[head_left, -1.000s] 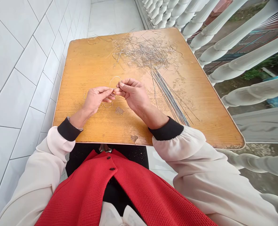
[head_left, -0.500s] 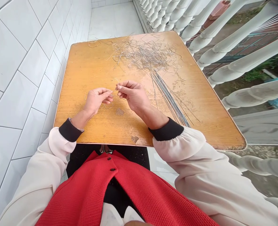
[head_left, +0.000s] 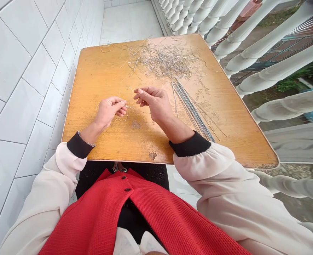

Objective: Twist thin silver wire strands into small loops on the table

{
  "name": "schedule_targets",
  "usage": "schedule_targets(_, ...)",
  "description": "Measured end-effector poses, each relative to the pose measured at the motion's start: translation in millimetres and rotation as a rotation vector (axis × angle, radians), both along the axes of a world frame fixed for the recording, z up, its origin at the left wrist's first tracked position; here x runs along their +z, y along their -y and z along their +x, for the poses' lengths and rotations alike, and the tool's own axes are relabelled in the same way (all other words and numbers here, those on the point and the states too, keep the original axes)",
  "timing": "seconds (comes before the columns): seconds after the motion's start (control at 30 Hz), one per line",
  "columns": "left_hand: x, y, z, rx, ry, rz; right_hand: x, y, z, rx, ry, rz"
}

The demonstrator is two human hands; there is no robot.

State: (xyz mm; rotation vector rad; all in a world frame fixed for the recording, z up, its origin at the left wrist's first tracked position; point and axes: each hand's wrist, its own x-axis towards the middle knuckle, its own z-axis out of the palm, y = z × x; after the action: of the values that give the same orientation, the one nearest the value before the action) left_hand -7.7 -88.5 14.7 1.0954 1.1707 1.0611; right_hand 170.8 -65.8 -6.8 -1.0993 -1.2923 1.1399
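Observation:
My left hand [head_left: 110,109] is closed in a pinch on a thin wire [head_left: 129,106], over the left half of the table. Small loops of the wire [head_left: 123,117] curl out below and beside that hand. To its right, my right hand [head_left: 154,102] is raised a little, thumb and forefinger close together. A fine curved strand [head_left: 131,90] runs up to those fingertips, and its exact hold there is hard to see. Another fine length stretches from the left fingertips towards the right wrist. A gap separates the two hands.
A tangled heap of thin wires [head_left: 169,62] lies at the table's far side. From it a bundle of straight grey wires [head_left: 192,108] reaches towards me on the right. The wooden table [head_left: 92,78] stands between a white tiled wall [head_left: 34,71] and a white balustrade [head_left: 267,76].
My right hand has moved a little right and up, widening the gap between the hands. The left hand stays in nearly the same place, still pinching the wire.

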Motion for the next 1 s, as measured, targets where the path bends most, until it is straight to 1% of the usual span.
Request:
schedule_targets(0.13,2.5,3,1,-0.091,-0.031,-0.041,1.5,2,-2,0.048,0.028,0.023)
schedule_targets(0.23,1.9,3,1,-0.123,-0.044,-0.043,0.0,2,-6,0.07,0.023,0.015)
schedule_targets(0.33,0.3,3,0,-0.129,-0.051,-0.043,0.4,1,-7,0.061,-0.058,-0.05)
schedule_targets(0.47,-1.9,3,0,-0.187,-0.031,-0.049,3.2,4,-6,0.063,-0.178,-0.141)
schedule_targets(0.6,-3.1,4,1,-0.231,0.004,-0.055,2.9,7,-8,0.055,-0.221,-0.172)
schedule_targets(0.77,-6.2,3,0,-0.21,0.019,-0.054,0.3,8,-11,0.053,-0.202,-0.162)
schedule_targets(0.87,-9.2,1,-1,-0.19,0.025,-0.015,-0.4,8,-11,0.058,-0.213,-0.143)
schedule_targets(1.0,-10.5,0,-3,-0.181,-0.015,0.031,-0.8,6,-10,0.054,-0.198,-0.131)
